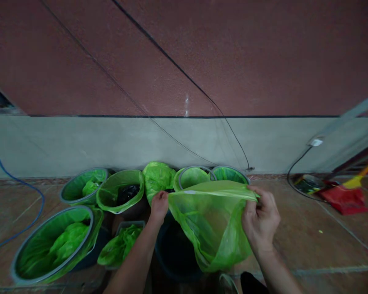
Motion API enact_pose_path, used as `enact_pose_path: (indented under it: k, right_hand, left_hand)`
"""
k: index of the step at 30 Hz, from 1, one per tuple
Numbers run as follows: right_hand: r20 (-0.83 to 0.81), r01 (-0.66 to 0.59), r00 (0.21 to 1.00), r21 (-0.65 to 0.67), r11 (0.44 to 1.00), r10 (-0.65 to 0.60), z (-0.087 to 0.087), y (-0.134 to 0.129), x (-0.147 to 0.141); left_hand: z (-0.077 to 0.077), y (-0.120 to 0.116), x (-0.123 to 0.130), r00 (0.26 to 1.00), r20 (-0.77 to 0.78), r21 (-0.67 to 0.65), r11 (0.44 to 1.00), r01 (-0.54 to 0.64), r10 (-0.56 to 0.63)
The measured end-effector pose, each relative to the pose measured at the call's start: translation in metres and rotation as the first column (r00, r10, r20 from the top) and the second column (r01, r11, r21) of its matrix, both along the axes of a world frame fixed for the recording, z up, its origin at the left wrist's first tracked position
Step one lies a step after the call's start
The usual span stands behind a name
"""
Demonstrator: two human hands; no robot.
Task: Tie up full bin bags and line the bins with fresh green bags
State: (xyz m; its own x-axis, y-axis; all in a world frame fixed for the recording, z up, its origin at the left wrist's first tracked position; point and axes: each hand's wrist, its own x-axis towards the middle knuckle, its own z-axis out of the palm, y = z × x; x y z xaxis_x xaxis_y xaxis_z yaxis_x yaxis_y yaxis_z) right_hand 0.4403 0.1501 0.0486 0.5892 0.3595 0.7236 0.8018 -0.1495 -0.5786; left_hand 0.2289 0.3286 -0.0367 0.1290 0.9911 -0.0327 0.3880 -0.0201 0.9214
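A thin, see-through green plastic bag (216,228) hangs stretched between my two hands, its top edge pulled nearly level. My left hand (160,205) pinches the left end of that edge. At the other end, my right hand (261,216) is closed on the bag's edge with the thumb in front. Below and behind the bag stands a dark bin (173,249) with a wide round mouth. The bag hangs over its right part and hides it there.
Several green-lined bins stand along the wall, including a large one (90,228) with a grey rim. A small square bin (142,223) is by my left forearm. A blue hose (38,192) lies left. A red dustpan (346,200) and a black cable (290,179) are right.
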Motion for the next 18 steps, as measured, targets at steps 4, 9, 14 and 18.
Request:
enact_pose_path:
  k: [4,9,14,18]
  right_hand:
    - [-0.03,0.018,0.999,-0.04,0.999,-0.019,-0.001,0.0,0.004]
    - [-0.167,0.09,0.981,-0.073,0.993,-0.101,-0.007,-0.003,0.017]
    - [-0.267,0.176,0.942,-0.115,0.978,-0.201,-0.009,-0.008,0.032]
    - [-0.275,0.248,0.925,-0.09,0.964,-0.264,-0.009,-0.014,0.043]
  left_hand:
    - [-0.003,-0.002,0.003,0.995,0.096,0.002,1.0,-0.008,0.008]
    - [0.009,-0.007,0.003,0.946,0.276,-0.124,0.97,0.211,-0.171]
    - [0.022,-0.009,-0.003,0.841,0.417,-0.262,0.84,0.475,-0.346]
    - [0.023,-0.009,-0.006,0.756,0.427,-0.225,0.752,0.619,-0.495]
